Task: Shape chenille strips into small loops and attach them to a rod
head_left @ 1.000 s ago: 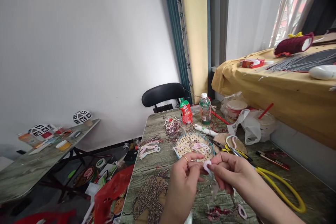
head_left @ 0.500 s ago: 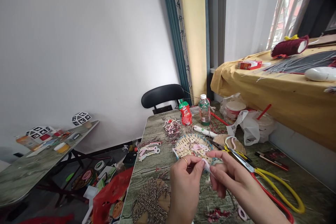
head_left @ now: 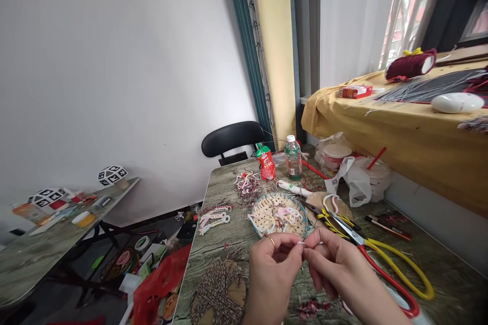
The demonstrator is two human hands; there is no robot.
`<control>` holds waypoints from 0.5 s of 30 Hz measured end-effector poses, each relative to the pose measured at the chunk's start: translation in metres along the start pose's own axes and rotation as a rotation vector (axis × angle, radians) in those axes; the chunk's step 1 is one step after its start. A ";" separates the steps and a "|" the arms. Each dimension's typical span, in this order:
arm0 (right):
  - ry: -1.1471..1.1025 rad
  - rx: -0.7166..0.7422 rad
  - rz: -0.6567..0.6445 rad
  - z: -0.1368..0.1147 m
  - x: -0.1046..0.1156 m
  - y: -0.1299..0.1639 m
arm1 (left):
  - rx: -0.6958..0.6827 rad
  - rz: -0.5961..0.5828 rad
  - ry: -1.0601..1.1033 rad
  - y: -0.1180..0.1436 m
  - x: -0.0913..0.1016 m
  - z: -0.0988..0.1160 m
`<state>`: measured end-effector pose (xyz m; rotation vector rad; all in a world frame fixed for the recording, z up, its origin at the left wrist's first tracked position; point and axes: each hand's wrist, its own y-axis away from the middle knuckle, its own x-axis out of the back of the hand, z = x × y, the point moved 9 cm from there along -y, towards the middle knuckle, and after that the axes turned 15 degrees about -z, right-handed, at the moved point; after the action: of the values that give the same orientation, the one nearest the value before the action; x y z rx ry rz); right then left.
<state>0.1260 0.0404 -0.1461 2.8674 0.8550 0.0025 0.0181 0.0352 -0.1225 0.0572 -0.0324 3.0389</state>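
My left hand (head_left: 275, 269) and my right hand (head_left: 335, 264) meet fingertip to fingertip above the table. Between their thumbs and index fingers they pinch a small white cord (head_left: 301, 243), mostly hidden by the fingers. Just beyond lies a round woven basket (head_left: 263, 213) edged with blue thread, with pale pink and white cords (head_left: 288, 215) in it. Left of it rest several knotted pink and white cords (head_left: 215, 218). A card wound with brown speckled cord (head_left: 219, 289) sits near my left wrist. Large scissors (head_left: 358, 238) with red and yellow handles lie beside my right hand.
A red pouch (head_left: 267, 165) and a bottle (head_left: 293, 160) stand at the table's back, near bagged cups (head_left: 366, 177). Beyond is a black chair (head_left: 232, 138). A yellow-covered ledge (head_left: 343, 117) borders the right side. Red bags (head_left: 163, 274) and clutter cover the floor at left.
My fingertips have drawn closer together around the white cord, and less of it shows. My right hand's fingers have curled in. The whole view has shifted slightly.
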 end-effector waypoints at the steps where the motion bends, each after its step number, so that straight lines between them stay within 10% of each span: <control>1: 0.039 0.000 0.019 0.000 0.001 0.001 | -0.009 0.010 -0.032 0.000 0.001 0.001; 6: 0.150 -0.017 0.029 -0.007 0.007 0.005 | -0.093 0.057 -0.186 0.004 0.002 0.014; 15: -0.102 0.078 -0.198 -0.023 0.009 0.000 | 0.054 -0.085 0.236 -0.002 -0.008 0.004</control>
<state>0.1328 0.0482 -0.1236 2.8102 1.1371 -0.2008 0.0265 0.0361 -0.1185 -0.2886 0.0693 2.9387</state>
